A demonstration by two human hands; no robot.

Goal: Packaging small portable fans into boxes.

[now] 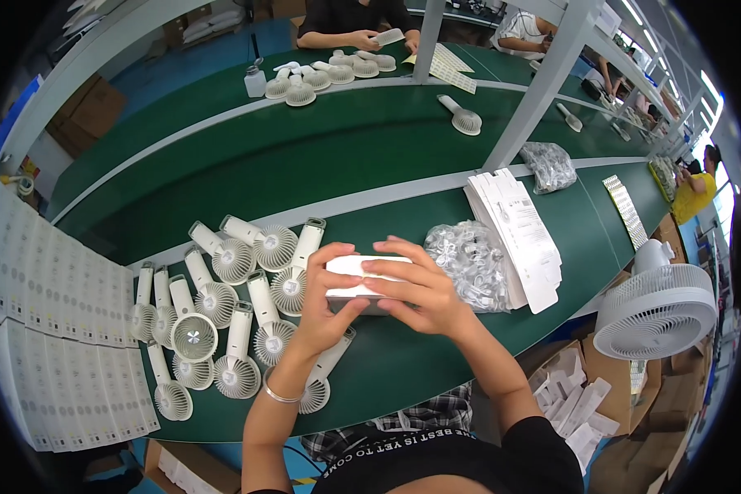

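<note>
Bent fingers [392, 269] around white box [345, 266]

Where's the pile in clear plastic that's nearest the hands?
Head view: the pile lies right of centre on the green table, between the right hand and the stacked white cartons.

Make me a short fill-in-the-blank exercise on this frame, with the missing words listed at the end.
1. The left hand and right hand together hold a ____ box.
2. The cluster of handheld fans nearest the person lies to the ____ of that box.
3. The bare tabletop in front of the person is coloured ____.
4. A bracelet is worn on the person's ____ wrist.

Missing words: white; left; green; left.
</note>
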